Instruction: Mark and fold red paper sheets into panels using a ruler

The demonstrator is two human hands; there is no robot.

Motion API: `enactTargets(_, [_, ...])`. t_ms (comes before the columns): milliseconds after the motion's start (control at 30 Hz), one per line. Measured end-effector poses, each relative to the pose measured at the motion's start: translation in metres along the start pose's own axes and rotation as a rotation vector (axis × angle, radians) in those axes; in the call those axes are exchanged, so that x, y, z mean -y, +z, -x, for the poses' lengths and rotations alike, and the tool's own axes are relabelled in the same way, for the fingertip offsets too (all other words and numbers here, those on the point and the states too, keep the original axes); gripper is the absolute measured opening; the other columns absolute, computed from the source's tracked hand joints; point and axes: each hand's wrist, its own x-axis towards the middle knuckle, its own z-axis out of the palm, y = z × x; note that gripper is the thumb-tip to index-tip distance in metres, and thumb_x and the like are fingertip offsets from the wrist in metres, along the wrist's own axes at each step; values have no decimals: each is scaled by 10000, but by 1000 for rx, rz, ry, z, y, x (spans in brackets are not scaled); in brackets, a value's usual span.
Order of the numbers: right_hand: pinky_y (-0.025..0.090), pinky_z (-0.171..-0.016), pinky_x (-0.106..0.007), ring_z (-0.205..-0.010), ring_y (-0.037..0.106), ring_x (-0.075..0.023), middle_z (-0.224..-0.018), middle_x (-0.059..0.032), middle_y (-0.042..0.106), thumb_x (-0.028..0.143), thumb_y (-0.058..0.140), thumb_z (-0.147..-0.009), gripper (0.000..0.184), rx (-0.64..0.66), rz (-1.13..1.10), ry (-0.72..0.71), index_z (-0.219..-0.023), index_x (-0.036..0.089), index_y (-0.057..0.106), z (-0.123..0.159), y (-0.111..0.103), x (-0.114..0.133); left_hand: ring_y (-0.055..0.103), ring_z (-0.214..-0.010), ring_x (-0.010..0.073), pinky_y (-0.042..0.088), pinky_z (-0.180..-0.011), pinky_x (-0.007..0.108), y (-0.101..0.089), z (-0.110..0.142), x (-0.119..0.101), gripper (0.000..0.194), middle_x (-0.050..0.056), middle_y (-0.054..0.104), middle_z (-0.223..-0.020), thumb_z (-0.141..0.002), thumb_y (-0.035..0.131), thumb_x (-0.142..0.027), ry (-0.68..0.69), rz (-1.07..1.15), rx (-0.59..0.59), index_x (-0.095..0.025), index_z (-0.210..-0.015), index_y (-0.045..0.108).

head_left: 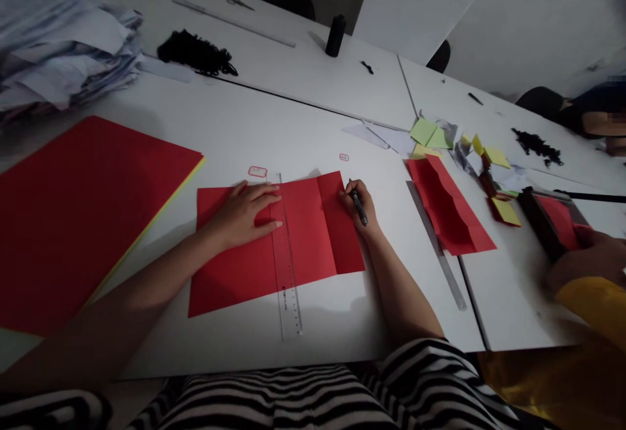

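A creased sheet of red paper lies on the white table in front of me. Across its middle runs a clear plastic ruler, which sticks out past the sheet's near edge. My left hand rests flat on the paper with its fingers spread, the fingertips on the ruler. At the sheet's right edge my right hand is closed around a dark pen. The pen slants across the hand. Two small red-outlined marks show on the table just beyond the sheet.
Stacked red sheets lie left, below a paper heap. On the right are a folded red paper, a second ruler and coloured scraps. A co-worker's hand holds red paper. A black bottle stands behind.
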Motion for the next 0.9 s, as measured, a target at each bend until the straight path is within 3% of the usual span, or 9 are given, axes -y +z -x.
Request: enactTargets(900, [255,-546,-252,-571,316,-104,-666,57,372,327,595,-844,183,-2,2,-4,-804,231,444,0,0,2,424,-1329,259,153,-1167,494,-6,0,-2,455,78,472,-1426,-900,470,-526,-6,0,76,-225,-1230,556])
